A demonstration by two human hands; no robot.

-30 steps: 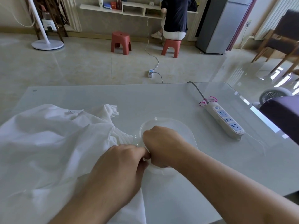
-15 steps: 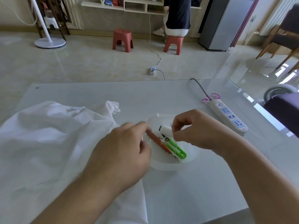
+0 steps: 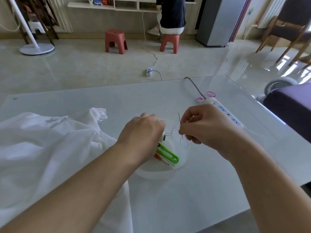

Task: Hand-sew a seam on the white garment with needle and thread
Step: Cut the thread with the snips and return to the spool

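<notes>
The white garment (image 3: 50,148) lies crumpled over the left half of the glass table. A clear shallow plastic dish (image 3: 161,172) sits beside it, holding green thread snips (image 3: 168,153), an orange-handled tool (image 3: 158,156) and a white thread spool (image 3: 164,137). My left hand (image 3: 143,137) hovers over the dish with curled fingers on the spool. My right hand (image 3: 203,126), just right of the dish, pinches a needle (image 3: 179,117) that points upward, with loops of white thread (image 3: 183,142) hanging below the fingers.
A white power strip (image 3: 227,115) with a grey cable lies at the right on the table (image 3: 202,190). Beyond the table are two red stools, a seated person at a wall shelf, a fan stand at far left, chairs at right.
The hands have separated over the dish. My right hand lifted the needle and thread up and to the right; my left hand moved onto the spool inside the dish.
</notes>
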